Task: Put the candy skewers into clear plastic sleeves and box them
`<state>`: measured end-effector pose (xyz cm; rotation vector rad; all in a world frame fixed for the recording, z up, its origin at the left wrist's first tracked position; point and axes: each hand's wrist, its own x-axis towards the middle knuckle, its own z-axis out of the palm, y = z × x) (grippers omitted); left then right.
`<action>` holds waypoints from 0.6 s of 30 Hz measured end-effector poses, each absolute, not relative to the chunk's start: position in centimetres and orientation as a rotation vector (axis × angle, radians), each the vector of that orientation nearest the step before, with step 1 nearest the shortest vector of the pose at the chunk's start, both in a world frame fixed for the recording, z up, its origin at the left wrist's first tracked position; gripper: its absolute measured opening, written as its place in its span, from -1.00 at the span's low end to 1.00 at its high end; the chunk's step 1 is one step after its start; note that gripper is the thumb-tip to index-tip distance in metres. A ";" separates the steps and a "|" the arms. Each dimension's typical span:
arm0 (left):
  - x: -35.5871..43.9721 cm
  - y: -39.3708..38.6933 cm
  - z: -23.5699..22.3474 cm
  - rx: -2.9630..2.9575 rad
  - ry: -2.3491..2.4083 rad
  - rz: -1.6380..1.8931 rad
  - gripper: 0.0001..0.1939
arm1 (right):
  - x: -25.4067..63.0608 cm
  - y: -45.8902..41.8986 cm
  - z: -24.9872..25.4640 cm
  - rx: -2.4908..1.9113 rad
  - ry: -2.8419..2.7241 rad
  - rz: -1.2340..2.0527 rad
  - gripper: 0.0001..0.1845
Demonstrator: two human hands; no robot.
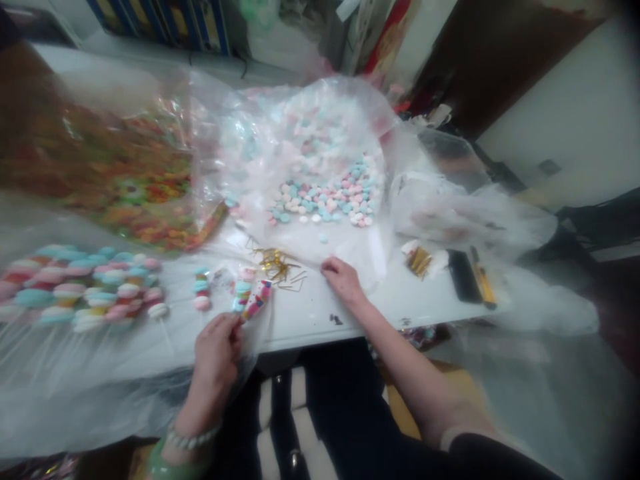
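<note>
My left hand (217, 350) is closed near the table's front edge, pinching a candy skewer (243, 287) of pastel sweets together with a clear wrapper that has a colourful printed strip (257, 299). Farther right, my right hand (343, 280) has its thumb and fingers pressed together just above the tabletop; anything between them is too small to make out. Between the hands lies a loose heap of gold twist ties (277, 263). Another short candy skewer (201, 290) rests left of the one in my left hand.
Many finished candy skewers (95, 287) are piled at the left. Behind them stands a large clear bag of orange and green gummies (165, 190). An open bag of pastel candies (325, 193) lies at the back. A bundle of twist ties (419, 261), a black object (464, 277) and a yellow cutter (484, 283) lie right.
</note>
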<state>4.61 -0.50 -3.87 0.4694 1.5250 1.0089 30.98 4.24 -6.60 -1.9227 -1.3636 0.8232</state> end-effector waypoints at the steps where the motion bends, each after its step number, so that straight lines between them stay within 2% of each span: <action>1: 4.7 -0.4 -4.0 0.441 1.501 0.997 -0.78 | 31.3 4.4 -6.8 -1.927 -1.421 0.807 -0.87; 4: 4.7 -0.1 -4.2 0.366 1.462 0.940 -0.80 | 30.7 4.3 -7.4 -1.907 -1.616 0.751 -0.81; 10: 4.7 -0.2 -3.9 0.379 1.427 0.910 -0.79 | 27.8 4.0 -8.5 -2.038 -1.914 0.379 -0.80; 18: 4.2 -0.6 -3.4 0.477 1.389 0.897 -0.67 | 28.0 4.4 -8.5 -2.078 -1.713 0.508 -0.79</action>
